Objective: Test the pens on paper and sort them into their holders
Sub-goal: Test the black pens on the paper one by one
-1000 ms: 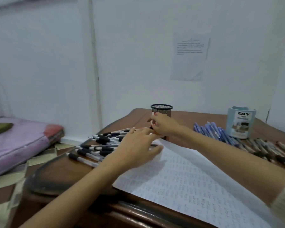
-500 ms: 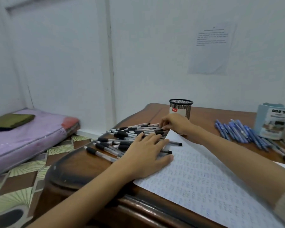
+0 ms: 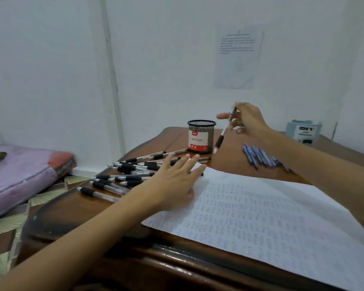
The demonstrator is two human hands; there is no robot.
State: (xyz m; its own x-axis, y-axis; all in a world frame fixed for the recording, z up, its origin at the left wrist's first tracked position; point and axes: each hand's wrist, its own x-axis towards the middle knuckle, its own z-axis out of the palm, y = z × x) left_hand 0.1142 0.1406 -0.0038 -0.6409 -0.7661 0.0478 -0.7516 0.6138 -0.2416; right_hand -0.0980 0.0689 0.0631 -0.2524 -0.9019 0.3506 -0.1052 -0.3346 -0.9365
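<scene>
Hands apart: right hand [image 3: 249, 120] pinching black pen [image 3: 224, 133] tip-down beside mesh holder [image 3: 201, 136] at frame centre, seemingly for testing, left hand [image 3: 174, 181] flat, steadying paper [image 3: 271, 217] corner.

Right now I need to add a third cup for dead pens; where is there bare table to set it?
Bare wood: between the mesh cup and the blue pens, below the pen in the right hand, and at the near left corner between the black pens and the table edge. Crowded: the black pens by the left hand; the paper covers the front.
</scene>
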